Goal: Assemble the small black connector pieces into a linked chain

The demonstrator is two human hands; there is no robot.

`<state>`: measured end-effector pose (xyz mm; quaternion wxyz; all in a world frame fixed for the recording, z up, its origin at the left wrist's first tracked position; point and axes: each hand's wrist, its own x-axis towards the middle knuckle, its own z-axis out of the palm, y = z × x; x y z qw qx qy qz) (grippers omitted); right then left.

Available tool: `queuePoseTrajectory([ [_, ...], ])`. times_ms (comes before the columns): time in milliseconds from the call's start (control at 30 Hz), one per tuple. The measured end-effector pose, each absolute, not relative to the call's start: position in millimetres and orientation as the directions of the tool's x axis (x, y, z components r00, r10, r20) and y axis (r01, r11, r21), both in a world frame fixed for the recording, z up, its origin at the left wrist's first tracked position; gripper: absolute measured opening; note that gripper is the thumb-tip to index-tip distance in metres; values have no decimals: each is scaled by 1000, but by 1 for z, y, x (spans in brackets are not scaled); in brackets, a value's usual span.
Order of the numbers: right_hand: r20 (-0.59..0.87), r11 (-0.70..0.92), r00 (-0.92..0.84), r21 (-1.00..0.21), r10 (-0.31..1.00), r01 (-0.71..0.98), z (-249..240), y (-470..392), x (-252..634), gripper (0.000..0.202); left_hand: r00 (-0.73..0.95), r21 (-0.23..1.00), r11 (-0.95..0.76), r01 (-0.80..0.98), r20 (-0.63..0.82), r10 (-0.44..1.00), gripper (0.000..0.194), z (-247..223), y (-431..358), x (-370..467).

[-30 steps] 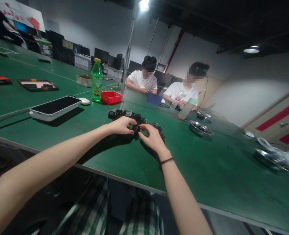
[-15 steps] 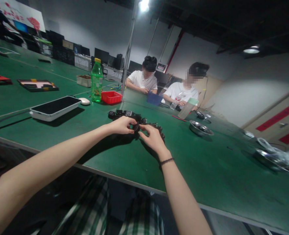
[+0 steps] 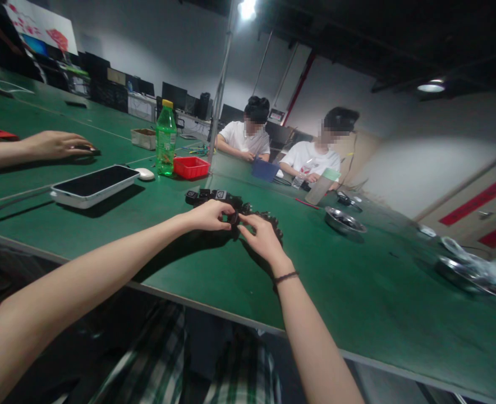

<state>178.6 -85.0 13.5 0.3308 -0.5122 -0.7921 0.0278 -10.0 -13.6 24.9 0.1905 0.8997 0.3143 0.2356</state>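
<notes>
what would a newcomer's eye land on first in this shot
Probably the green bottle with its yellow cap, upright beside the red plastic tray on the green table. Then, front and centre, the left hand pinching a small black part, the right hand close against it and black pieces lying just beyond.

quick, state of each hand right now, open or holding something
Left hand: closed, pinching a small black part.
Right hand: fingers curled, fingertips at that same part; whether it grips cannot be told.
</notes>
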Motion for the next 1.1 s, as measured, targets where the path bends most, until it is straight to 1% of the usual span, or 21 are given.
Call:
queuePoseTrajectory([
  [167,499,484,-271,-369,823,793,13,-85,179,29,699,483,-739,470,307,645,41,25,-13,-11],
  [867,491,476,-266,-373,830,796,14,-85,178,28,703,491,-743,454,314,638,43,24,-13,-11],
  [1100,479,461,-250,-395,842,795,13,-85,178,27,698,462,-749,475,320,640,42,24,-14,-11],
])
